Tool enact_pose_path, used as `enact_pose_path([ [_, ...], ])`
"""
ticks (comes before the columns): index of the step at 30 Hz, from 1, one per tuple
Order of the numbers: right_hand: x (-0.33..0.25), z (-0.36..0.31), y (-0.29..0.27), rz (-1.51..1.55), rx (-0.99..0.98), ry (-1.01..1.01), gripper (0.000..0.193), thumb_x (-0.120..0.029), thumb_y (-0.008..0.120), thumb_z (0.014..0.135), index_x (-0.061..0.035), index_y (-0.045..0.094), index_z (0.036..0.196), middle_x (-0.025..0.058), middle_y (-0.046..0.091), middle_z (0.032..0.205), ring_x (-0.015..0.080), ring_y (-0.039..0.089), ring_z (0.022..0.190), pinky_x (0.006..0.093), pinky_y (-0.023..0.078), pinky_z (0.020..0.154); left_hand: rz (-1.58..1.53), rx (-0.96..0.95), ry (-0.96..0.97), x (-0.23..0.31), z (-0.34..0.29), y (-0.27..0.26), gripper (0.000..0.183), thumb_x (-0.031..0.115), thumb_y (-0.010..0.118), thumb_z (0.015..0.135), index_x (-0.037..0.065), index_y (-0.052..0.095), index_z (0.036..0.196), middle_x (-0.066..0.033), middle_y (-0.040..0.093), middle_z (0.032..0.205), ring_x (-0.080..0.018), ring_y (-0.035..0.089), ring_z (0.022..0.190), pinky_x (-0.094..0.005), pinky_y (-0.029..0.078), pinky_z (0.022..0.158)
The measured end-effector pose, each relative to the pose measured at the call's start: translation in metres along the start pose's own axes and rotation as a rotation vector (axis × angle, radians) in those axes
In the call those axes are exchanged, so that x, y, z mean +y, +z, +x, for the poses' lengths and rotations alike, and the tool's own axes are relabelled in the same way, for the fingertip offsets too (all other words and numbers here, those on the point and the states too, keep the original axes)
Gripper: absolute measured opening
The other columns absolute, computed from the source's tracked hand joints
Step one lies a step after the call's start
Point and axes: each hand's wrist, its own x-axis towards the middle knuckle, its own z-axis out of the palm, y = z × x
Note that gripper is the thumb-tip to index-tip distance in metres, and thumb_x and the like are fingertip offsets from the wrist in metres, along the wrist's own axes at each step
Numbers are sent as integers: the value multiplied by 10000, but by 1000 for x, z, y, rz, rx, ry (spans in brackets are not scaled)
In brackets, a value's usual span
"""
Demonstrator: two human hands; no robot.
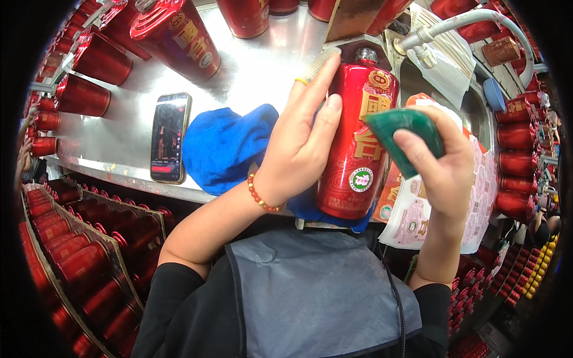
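A glossy red bottle with raised gold characters and a round green-and-white emblem lies tilted on blue cloth at the counter's front edge. Along its left side rests my left hand, fingers stretched out flat, not wrapped round it. A pale ribbed cover with a yellow rim shows by those fingers. My right hand pinches a flat green scraper between thumb and fingers. The scraper's tip is at the gold lettering; whether it touches I cannot tell. A bunched blue cloth lies left of my left wrist.
A phone with its screen lit lies on the metal counter. Red bottles stand behind it. On the right are a sink with a curved faucet and printed sticker sheets. Racks of red bottles fill the lower left.
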Motion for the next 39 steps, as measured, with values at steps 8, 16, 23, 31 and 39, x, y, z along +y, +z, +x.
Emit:
enact_pose_path([
  [8,22,-37,-1,-644,-36,-844,333,-160,730,728,-153,809,1051,-9,700,966,182,583,833,335,486,788,254,-312,153,8,-45,-27,1231,586,818,780,-49,155,1601,-297,134,1659,-456,158,1540,-504,199,1230],
  [16,-5,-4,-11,-589,133,-441,180,21,749,853,-32,765,1025,48,596,828,150,550,765,248,415,641,590,-460,154,32,-54,-50,1139,518,873,678,-33,368,1538,-252,330,1597,-444,298,1486,-543,268,1212],
  [23,2,-55,18,-285,-449,-575,369,-18,821,649,-134,794,998,-22,595,755,192,557,741,334,456,642,1108,-368,95,17,-60,-84,691,295,817,767,102,604,1395,-125,590,1415,-368,510,1306,-506,383,1123],
  [31,14,-83,6,-275,-363,-557,323,-5,822,686,-99,792,993,-21,643,809,182,555,725,329,429,647,923,-27,224,6,-29,-87,272,113,745,885,52,697,1145,-116,669,922,-306,629,789,-411,517,718],
  [39,41,-101,-44,-96,340,-339,277,65,808,765,11,697,1013,71,631,925,156,557,845,273,442,729,509,-317,634,43,-4,18,283,142,765,736,92,778,1014,-63,723,1054,-301,659,1139,-483,513,952],
])
